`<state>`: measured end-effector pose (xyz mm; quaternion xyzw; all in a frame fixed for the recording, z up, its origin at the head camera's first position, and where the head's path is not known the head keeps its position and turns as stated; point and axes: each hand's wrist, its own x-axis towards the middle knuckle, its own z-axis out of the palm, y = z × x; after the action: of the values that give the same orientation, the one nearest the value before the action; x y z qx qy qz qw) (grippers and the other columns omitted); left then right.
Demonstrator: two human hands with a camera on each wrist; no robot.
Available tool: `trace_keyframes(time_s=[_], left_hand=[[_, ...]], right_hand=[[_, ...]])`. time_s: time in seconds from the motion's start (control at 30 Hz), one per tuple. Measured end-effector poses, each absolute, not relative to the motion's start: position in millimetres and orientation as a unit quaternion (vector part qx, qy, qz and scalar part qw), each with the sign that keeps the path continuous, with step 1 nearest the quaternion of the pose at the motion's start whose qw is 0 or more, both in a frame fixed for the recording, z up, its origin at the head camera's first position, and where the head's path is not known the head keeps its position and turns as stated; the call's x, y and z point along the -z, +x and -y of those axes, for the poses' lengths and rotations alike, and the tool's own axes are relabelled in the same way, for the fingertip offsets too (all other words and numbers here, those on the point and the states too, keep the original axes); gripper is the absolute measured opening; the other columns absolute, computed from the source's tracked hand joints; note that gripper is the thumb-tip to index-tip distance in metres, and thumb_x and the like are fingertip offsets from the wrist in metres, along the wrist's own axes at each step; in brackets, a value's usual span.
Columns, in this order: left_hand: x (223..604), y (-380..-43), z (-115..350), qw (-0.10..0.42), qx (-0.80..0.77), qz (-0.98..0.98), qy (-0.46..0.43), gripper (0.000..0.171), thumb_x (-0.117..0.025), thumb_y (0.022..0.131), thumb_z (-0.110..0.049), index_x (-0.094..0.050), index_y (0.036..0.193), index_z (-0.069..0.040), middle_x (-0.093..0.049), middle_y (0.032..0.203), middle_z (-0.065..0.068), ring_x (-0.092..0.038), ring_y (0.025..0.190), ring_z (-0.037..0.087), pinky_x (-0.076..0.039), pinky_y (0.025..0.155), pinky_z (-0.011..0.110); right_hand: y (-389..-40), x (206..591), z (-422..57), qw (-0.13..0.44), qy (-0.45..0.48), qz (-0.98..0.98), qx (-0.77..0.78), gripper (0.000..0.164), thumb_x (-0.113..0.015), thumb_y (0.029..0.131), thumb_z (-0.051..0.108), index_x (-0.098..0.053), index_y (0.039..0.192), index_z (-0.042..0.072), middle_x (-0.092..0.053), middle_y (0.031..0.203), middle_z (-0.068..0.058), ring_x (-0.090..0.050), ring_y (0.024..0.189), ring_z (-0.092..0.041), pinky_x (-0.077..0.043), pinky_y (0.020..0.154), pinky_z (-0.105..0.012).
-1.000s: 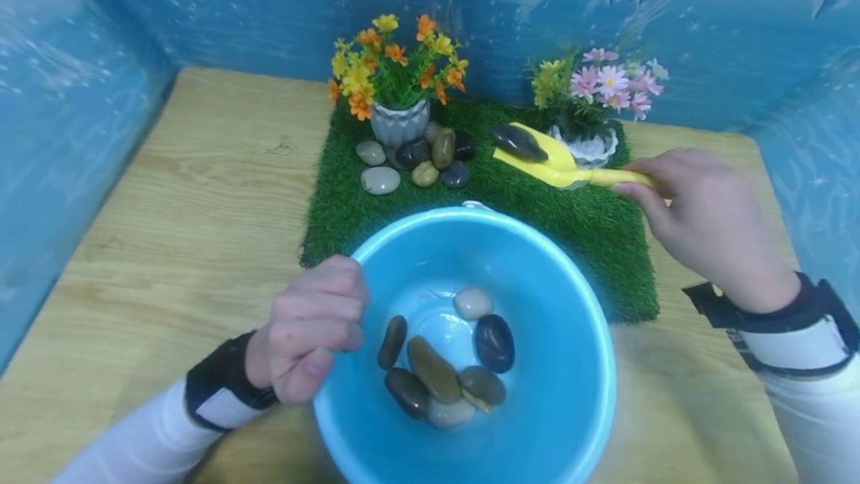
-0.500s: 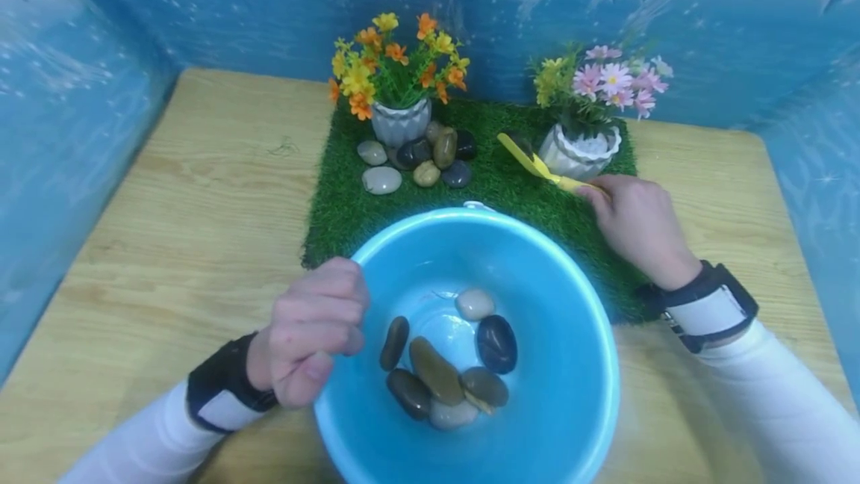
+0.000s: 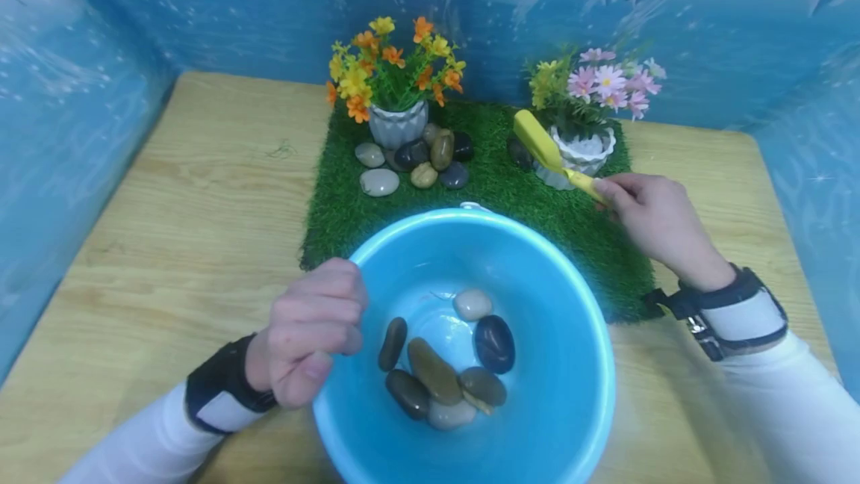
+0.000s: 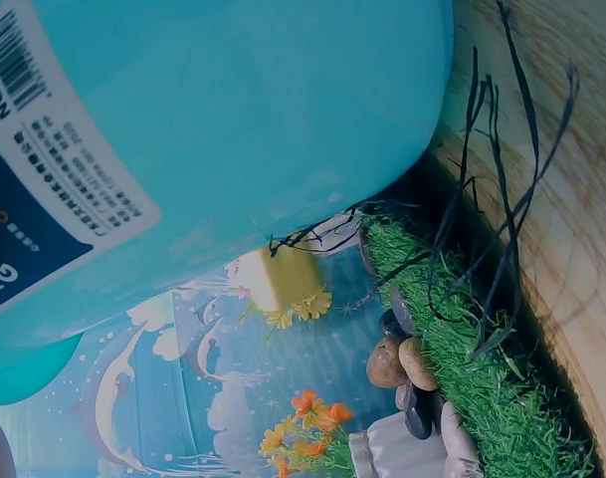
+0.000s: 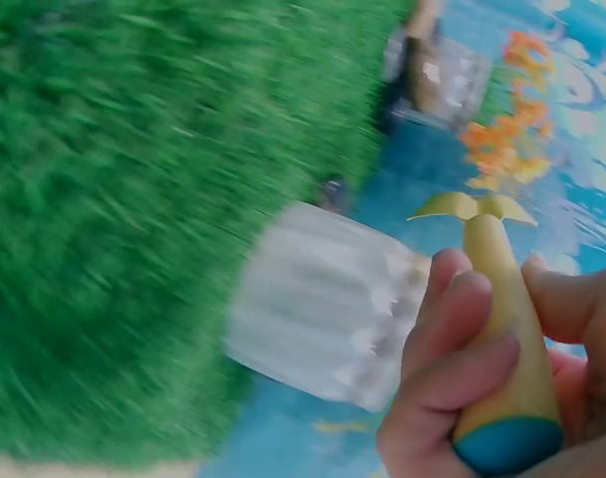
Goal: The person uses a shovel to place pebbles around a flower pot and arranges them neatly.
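Observation:
My right hand [image 3: 661,219] grips the handle of a yellow toy shovel [image 3: 540,140], its blade raised and tilted in front of the white pot of pink flowers [image 3: 583,151]. The right wrist view shows the fingers curled round the shovel's blue-ended handle [image 5: 502,349]. A dark stone [image 3: 519,153] lies on the grass mat left of that pot, partly covered by the blade. My left hand [image 3: 316,331], fingers curled, holds the left rim of a light blue bucket [image 3: 598,349]. Several wet stones lie in the bucket, among them a long brown stone [image 3: 433,370].
Several stones [image 3: 411,154] cluster before a white pot of orange and yellow flowers [image 3: 399,125] on the artificial grass mat [image 3: 349,219]. The wooden table [image 3: 188,230] is bordered by blue dolphin-printed walls [image 3: 255,28].
The dark stone has left the shovel's blade and now lies on the mat by the right pot. My right hand went left, turning the shovel, then lifted back right. The left hand stayed put.

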<state>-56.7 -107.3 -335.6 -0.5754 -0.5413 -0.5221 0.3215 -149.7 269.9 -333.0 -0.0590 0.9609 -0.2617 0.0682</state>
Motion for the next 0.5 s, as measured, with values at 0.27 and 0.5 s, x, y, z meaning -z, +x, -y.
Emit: trace_keyframes(time_s=[0.27,0.5], left_hand=[[337,-56,109,0.320,0.518,0.547,-0.574,0.049,-0.031,0.102,-0.018,-0.045,0.055,-0.015,-0.038,0.053,-0.005,-0.037,0.053,0.011,-0.032,0.059,0.025],[337,-56,109,0.325,0.517,0.547,-0.573,0.049,-0.031,0.102,-0.019,-0.044,0.055,-0.015,-0.038,0.053,-0.005,-0.037,0.053,0.011,-0.032,0.059,0.026]], right_hand=[[-126,285,-268,-0.070,-0.172,-0.956,0.229,0.025,-0.068,0.096,0.022,-0.071,0.114,0.005,-0.066,0.082,-0.010,-0.042,0.048,-0.016,-0.032,0.045,-0.026],[-113,249,-262,-0.259,-0.399,-0.867,0.148,0.048,-0.056,0.099,0.044,-0.073,0.109,0.000,-0.070,0.103,-0.016,-0.058,0.086,-0.038,-0.041,0.079,-0.040]])
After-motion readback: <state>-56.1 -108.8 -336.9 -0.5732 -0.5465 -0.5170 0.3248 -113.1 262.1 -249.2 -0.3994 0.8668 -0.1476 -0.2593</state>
